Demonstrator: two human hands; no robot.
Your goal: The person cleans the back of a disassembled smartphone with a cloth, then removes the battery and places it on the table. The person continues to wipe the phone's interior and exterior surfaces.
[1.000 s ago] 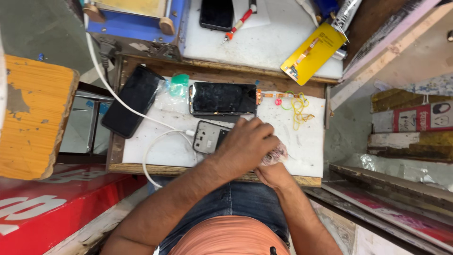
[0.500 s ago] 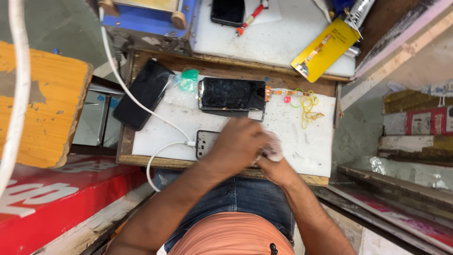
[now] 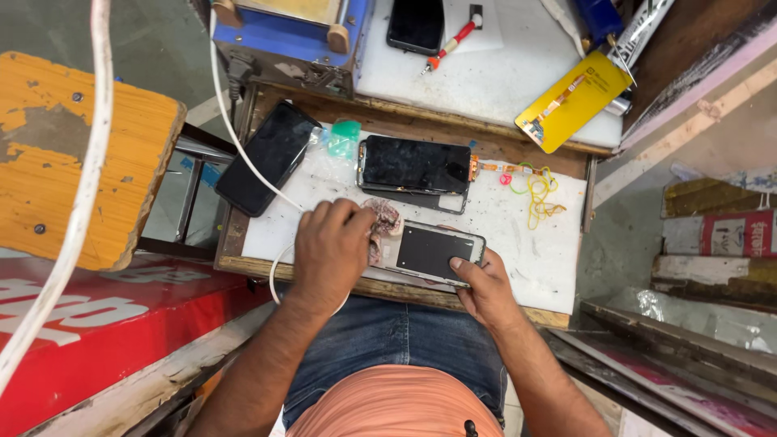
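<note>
- An opened phone [image 3: 430, 252] lies back-up at the near edge of the white work mat [image 3: 550, 259].
- The right hand [image 3: 484, 285] pinches its right end, thumb on top.
- The left hand [image 3: 330, 252] is closed on a crumpled wipe [image 3: 384, 218] at the phone's left end.
- Just beyond lies a dark phone screen [image 3: 414, 165]; yellow rubber bands [image 3: 541, 191] lie to its right.

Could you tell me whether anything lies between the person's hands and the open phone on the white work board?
Nothing visible does. The right hand already grips the open phone at its right end, and the left hand presses a crumpled wipe against its left end.
</note>
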